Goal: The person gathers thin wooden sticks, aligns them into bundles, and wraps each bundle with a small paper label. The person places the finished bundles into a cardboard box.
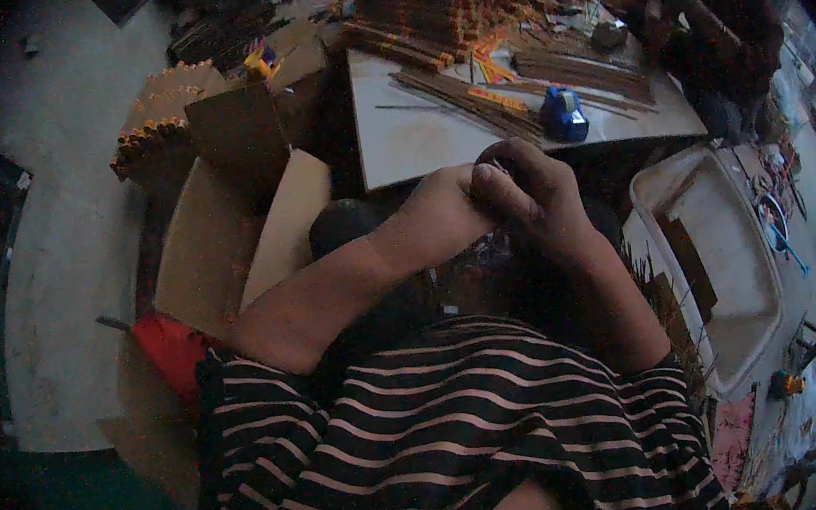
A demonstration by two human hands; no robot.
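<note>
My left hand (453, 205) and my right hand (546, 189) meet in front of me, just off the near edge of the white table (397, 155). The right fingers curl, with the thumb pressed in by the left fingertips. Something small seems to be pinched between the hands, too dark and covered to make out. Most of the left fingers are hidden by the right hand. Closest to them on the table stand a blue tape dispenser (564, 116) and a loose spread of thin brown sticks (467, 107).
A large pile of brown sticks (440, 9) covers the table's far part. Open cardboard boxes (210, 237) stand to the left, with a red object (173, 352) beside them. On the right lies a white plastic tub (749, 287). Another person (719, 28) sits at the far right.
</note>
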